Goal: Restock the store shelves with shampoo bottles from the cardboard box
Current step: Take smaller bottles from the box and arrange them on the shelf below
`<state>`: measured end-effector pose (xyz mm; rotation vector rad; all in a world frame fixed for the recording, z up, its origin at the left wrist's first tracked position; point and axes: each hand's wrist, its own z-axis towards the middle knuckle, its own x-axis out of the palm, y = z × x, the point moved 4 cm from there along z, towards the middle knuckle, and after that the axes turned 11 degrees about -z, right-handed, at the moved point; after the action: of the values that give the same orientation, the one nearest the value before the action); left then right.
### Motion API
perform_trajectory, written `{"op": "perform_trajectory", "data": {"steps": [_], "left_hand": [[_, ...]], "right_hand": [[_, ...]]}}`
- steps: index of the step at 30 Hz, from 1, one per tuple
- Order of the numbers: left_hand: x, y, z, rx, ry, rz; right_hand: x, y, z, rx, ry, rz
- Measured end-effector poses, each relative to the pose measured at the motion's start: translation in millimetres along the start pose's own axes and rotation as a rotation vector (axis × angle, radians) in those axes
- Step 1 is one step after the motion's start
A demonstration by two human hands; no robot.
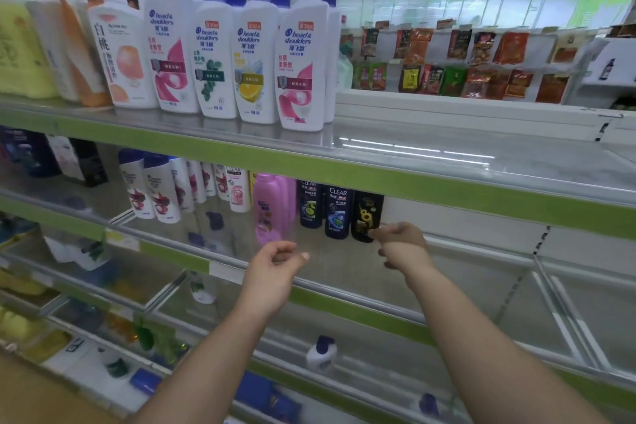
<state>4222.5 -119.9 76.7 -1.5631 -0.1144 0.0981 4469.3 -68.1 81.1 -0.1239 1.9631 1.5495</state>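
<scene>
My left hand (275, 268) hangs in front of the second shelf's rail (344, 286), fingers loosely curled, holding nothing. My right hand (399, 244) is just right of a black sunflower shampoo bottle (366, 213), fingers loosely curled and empty, fingertips close to the bottle's lower edge. Left of that bottle stand two dark CLEAR bottles (339, 212) and a pink bottle (270, 206). White Head & Shoulders pump bottles (299, 55) line the top shelf (309, 162). The cardboard box is not in view.
The second shelf's right half (464, 262) is bare glass, as is the top shelf's right part (481, 155). Lower shelves hold scattered bottles, one white with a purple cap (321, 353). Snack packets (464, 62) hang in the aisle behind.
</scene>
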Motion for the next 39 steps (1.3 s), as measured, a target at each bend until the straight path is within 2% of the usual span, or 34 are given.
{"op": "perform_trajectory", "data": {"steps": [4,10,23,31,39], "left_hand": [[-3.4,5.2,0.6,-0.038,-0.004,0.014],[-34.0,6.6,-3.2,-0.050,0.060,-0.024],[-147.4,39.9,-25.4,-0.093,0.267,-0.045],[-165.2,85.0,-44.5,-0.175,0.317,-0.072],[-148.6,171.6,-94.0,-0.311,0.295,0.021]], "right_hand": [[13.7,3.9,-42.0,-0.056,0.077,0.085],[43.4,18.1,-111.6,-0.066,0.077,0.139],[149.9,12.8,-244.8,0.151,0.042,0.113],[177.1,-39.5,-283.0,0.271,0.079,0.106],[177.3,-142.1,-307.2,0.417,0.119,0.086]]}}
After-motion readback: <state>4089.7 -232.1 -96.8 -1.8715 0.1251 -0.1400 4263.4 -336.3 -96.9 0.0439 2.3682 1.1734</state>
